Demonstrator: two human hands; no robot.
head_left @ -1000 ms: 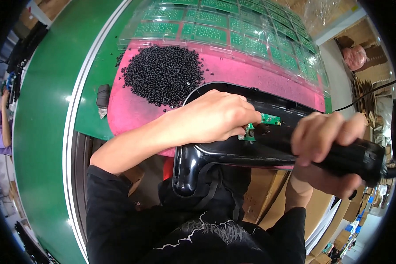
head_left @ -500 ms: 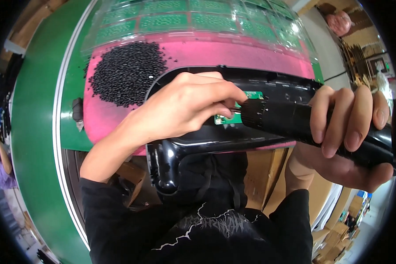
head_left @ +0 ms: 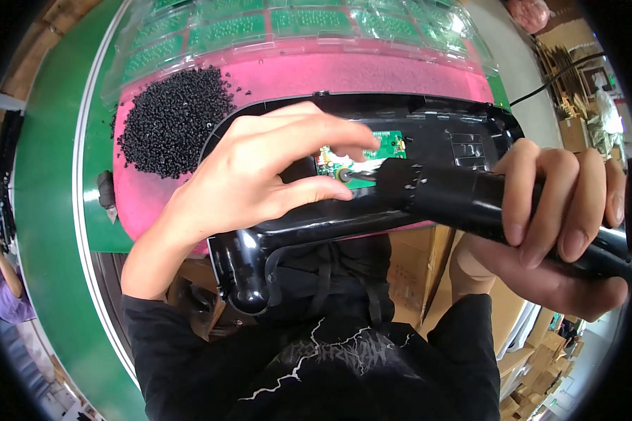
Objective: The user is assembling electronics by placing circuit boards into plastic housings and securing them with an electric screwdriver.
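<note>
My right hand (head_left: pixel 555 217) is wrapped round a black electric screwdriver (head_left: pixel 463 200), which lies nearly level and points left. Its metal bit (head_left: pixel 361 175) reaches over a green circuit board (head_left: pixel 383 146) with white and brass-coloured parts. Whether a screw sits on the bit's tip I cannot make out. The board lies inside a glossy black plastic housing (head_left: pixel 309 226). Around the bit's tip, thumb and fingers apart, my left hand (head_left: pixel 274 158) is open and holds nothing; it hides part of the board and the housing's left side.
A heap of small black screws (head_left: pixel 172 123) lies on the pink mat (head_left: pixel 372 70), left of the housing. Behind it are clear plastic trays (head_left: pixel 295 43) of green boards. A small dark tool (head_left: pixel 107 191) lies at the mat's left edge. At far left, another person's arm (head_left: pixel 5 270) shows.
My left thumb and fingers, pinched together at the bit before, have spread apart and let go. The bit and more of the board now show. The whole view has shifted slightly.
</note>
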